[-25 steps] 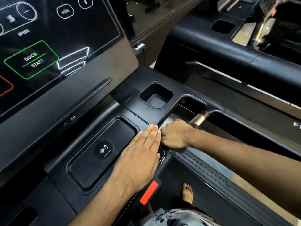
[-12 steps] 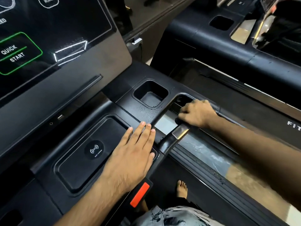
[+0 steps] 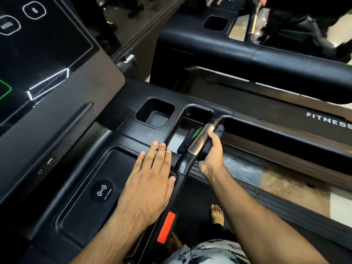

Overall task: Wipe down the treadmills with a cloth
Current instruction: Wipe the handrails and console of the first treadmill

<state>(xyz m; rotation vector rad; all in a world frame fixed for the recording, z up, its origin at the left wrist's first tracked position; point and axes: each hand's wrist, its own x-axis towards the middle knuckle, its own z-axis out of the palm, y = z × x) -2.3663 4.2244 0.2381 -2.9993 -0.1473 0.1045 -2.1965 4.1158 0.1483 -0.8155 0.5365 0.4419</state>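
The matte black plastic treadmill console deck (image 3: 118,141) fills the lower left, with a recessed rectangular charging pad (image 3: 91,189) marked by a wireless symbol and a square cup well (image 3: 155,113) beyond it. A tilted dark glass touchscreen (image 3: 38,54) rises at upper left. To the right stands a second black treadmill (image 3: 247,54), with pale floor showing in the narrow gap between the two machines.

The left hand (image 3: 150,185) lies flat on the deck's right edge, fingers straight and close together, overlapping the pad's corner. The right hand (image 3: 209,155) grips a dark blue-grey folded cloth (image 3: 185,143) wrapped round the black handlebar with a metallic sensor band (image 3: 200,140), fingers curled about both. The bar runs diagonally from the console corner toward the red safety tab (image 3: 166,227). Below, a bare foot (image 3: 217,214) stands on the black running belt (image 3: 192,212); open room lies along the belt.
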